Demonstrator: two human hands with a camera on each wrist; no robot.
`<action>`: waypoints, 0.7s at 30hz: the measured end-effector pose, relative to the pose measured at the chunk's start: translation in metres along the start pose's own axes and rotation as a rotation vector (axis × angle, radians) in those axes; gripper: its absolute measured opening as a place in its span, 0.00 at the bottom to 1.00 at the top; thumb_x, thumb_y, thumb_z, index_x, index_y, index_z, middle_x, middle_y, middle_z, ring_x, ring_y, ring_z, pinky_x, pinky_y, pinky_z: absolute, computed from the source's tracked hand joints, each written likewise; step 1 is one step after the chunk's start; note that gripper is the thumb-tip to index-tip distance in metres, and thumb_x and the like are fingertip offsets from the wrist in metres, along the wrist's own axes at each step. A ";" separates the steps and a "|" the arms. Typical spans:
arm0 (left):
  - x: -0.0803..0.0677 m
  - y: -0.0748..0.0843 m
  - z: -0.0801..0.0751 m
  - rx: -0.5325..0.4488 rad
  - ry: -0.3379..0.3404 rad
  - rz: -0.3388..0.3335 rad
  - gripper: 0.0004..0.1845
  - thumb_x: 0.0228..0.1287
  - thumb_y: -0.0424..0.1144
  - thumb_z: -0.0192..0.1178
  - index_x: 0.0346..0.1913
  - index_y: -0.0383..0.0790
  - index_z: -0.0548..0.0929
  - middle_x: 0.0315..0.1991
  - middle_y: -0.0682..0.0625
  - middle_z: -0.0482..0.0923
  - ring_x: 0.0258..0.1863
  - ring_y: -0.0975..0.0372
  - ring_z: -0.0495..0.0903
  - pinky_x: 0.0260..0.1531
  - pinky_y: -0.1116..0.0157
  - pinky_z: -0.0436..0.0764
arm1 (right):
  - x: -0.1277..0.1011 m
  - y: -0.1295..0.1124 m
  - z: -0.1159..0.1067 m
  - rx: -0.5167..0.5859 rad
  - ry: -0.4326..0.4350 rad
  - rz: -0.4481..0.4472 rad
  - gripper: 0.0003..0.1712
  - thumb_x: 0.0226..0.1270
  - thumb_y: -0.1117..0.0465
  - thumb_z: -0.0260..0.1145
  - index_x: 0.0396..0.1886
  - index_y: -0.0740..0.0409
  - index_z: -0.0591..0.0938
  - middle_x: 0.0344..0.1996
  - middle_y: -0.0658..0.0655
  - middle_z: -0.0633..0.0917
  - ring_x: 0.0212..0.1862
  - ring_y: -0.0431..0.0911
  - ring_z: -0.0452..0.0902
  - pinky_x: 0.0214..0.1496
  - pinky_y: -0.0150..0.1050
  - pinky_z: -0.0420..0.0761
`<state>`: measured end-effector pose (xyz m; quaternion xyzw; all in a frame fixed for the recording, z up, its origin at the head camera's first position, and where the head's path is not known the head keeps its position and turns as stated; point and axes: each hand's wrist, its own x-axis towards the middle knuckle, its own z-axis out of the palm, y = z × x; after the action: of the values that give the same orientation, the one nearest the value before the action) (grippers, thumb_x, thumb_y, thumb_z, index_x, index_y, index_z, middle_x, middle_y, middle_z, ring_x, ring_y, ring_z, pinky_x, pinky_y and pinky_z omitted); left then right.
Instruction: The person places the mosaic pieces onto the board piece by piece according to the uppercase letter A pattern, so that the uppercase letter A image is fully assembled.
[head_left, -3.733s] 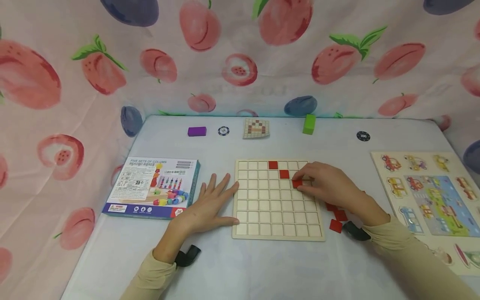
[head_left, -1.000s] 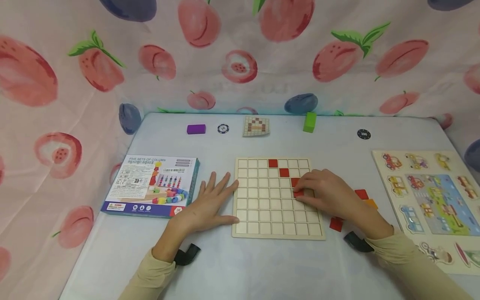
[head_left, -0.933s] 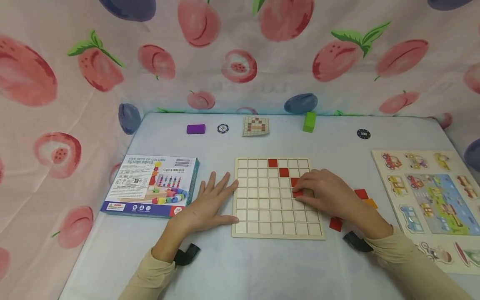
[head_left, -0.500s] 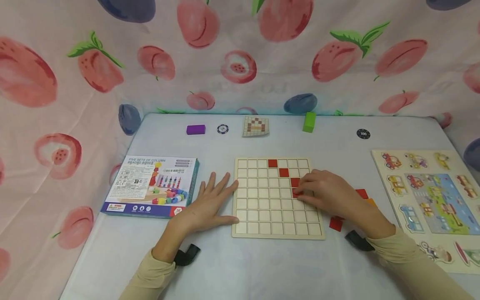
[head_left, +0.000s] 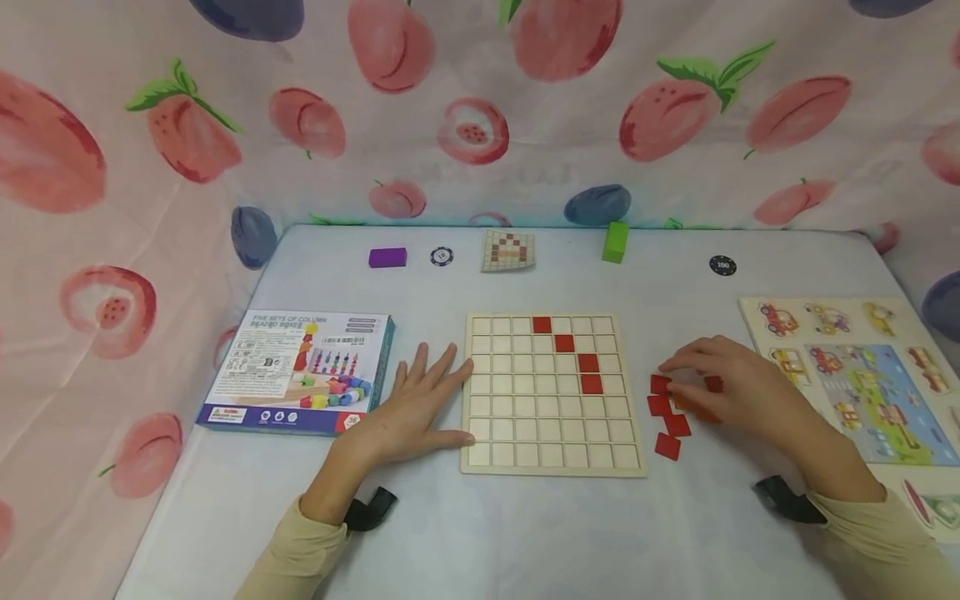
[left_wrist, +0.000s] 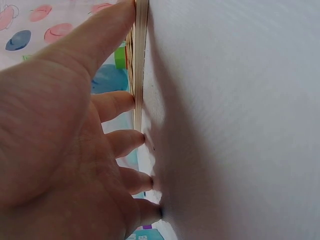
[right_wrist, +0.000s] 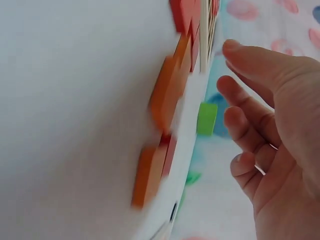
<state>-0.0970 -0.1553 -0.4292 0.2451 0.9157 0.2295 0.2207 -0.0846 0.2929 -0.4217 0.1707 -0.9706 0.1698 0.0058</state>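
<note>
At the far left of the counter [head_left: 525,533] lies a boxed bead toy [head_left: 296,371], its printed face up. Just right of it the left hand [head_left: 420,408] rests flat, fingers straight and spread, the grip holding nothing; the fingertips and thumb press against the left edge of the wooden grid board [head_left: 551,446], as the left wrist view shows. On the board four red tiles [head_left: 564,342] sit in cells, stepping down from the top row toward the right, the last two stacked in one column. Beyond the board, along the far edge, stand a purple block [head_left: 387,257], a poker chip [head_left: 442,257], a pattern card [head_left: 509,251] and a green block [head_left: 616,242]. Right of the board lies a loose cluster of red tiles [head_left: 667,417], with some orange ones among them. The right hand [head_left: 738,392] hovers over this cluster, fingers loosely curved; the right wrist view shows the grip open and off the tiles. Farther right lies a vehicle puzzle board [head_left: 855,379].
</note>
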 end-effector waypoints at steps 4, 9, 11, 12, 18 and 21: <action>-0.001 0.000 0.000 -0.002 0.001 -0.001 0.53 0.67 0.59 0.72 0.87 0.48 0.55 0.90 0.44 0.36 0.88 0.38 0.26 0.83 0.30 0.35 | -0.007 0.015 -0.005 -0.020 -0.053 0.054 0.16 0.62 0.56 0.82 0.50 0.46 0.93 0.51 0.57 0.90 0.56 0.55 0.83 0.55 0.62 0.87; -0.001 0.001 0.001 -0.006 0.001 -0.001 0.53 0.67 0.59 0.72 0.87 0.48 0.56 0.90 0.44 0.37 0.87 0.37 0.26 0.82 0.30 0.35 | -0.018 0.031 -0.009 -0.041 -0.081 0.103 0.17 0.61 0.58 0.82 0.50 0.47 0.93 0.51 0.59 0.90 0.55 0.57 0.83 0.55 0.64 0.85; -0.001 0.001 0.000 -0.004 0.001 -0.002 0.53 0.67 0.59 0.72 0.87 0.48 0.55 0.90 0.44 0.36 0.87 0.37 0.26 0.82 0.30 0.34 | -0.022 0.036 -0.011 -0.039 -0.113 0.125 0.17 0.62 0.57 0.81 0.51 0.47 0.92 0.53 0.60 0.89 0.56 0.58 0.82 0.56 0.66 0.84; -0.001 0.001 0.000 -0.002 0.000 -0.003 0.53 0.67 0.59 0.72 0.87 0.48 0.55 0.90 0.44 0.36 0.87 0.37 0.26 0.83 0.30 0.34 | -0.023 0.038 -0.011 -0.037 -0.126 0.135 0.17 0.63 0.57 0.81 0.52 0.47 0.92 0.53 0.61 0.89 0.56 0.58 0.82 0.56 0.66 0.84; -0.002 0.001 -0.001 0.006 0.001 -0.001 0.52 0.68 0.58 0.71 0.87 0.48 0.55 0.90 0.45 0.37 0.88 0.38 0.26 0.83 0.31 0.34 | -0.028 0.041 -0.012 -0.034 -0.141 0.167 0.18 0.63 0.54 0.81 0.53 0.45 0.91 0.53 0.60 0.89 0.52 0.55 0.81 0.52 0.61 0.85; -0.001 0.001 -0.001 0.005 -0.001 -0.002 0.52 0.68 0.58 0.71 0.87 0.49 0.55 0.90 0.45 0.36 0.88 0.38 0.26 0.83 0.31 0.34 | -0.026 0.040 -0.011 -0.046 -0.137 0.171 0.19 0.62 0.52 0.82 0.52 0.45 0.92 0.51 0.59 0.89 0.50 0.53 0.81 0.48 0.55 0.85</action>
<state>-0.0961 -0.1555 -0.4277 0.2451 0.9164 0.2270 0.2206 -0.0740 0.3407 -0.4264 0.0982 -0.9833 0.1354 -0.0713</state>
